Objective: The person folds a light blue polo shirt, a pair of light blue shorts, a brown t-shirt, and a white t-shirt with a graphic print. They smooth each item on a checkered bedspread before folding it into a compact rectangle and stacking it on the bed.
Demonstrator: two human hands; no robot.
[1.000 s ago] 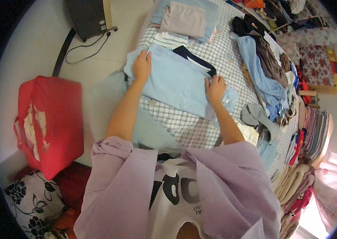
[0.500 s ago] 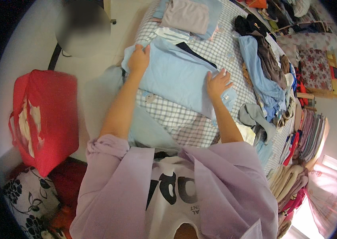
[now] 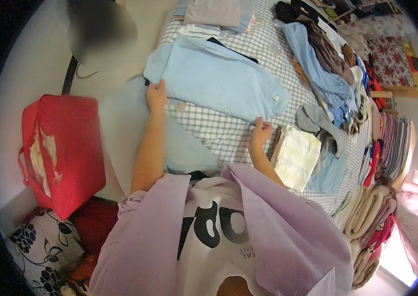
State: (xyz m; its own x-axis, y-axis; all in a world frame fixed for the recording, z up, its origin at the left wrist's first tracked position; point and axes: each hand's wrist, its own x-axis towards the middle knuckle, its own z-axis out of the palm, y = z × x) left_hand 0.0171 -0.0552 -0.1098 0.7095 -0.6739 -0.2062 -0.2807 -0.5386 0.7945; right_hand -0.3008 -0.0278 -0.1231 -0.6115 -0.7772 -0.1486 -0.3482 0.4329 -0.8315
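A light blue shirt lies spread flat and partly folded on the checked bed, a small white label near its right end. My left hand pinches its near edge at the left corner. At the near right edge, my right hand is closed with thumb and fingertips on the fabric. Something black shows from under the shirt's far edge. Just right of my right hand sits a folded pale yellow and white cloth.
Folded clothes are stacked at the bed's far end. Loose clothes heap along the right side, with a grey garment nearer. A red storage bag stands on the left, above a flower-patterned cushion.
Both hands have drawn back from on top of the shirt to its near edge and now grip it there. The near edge looks straighter.
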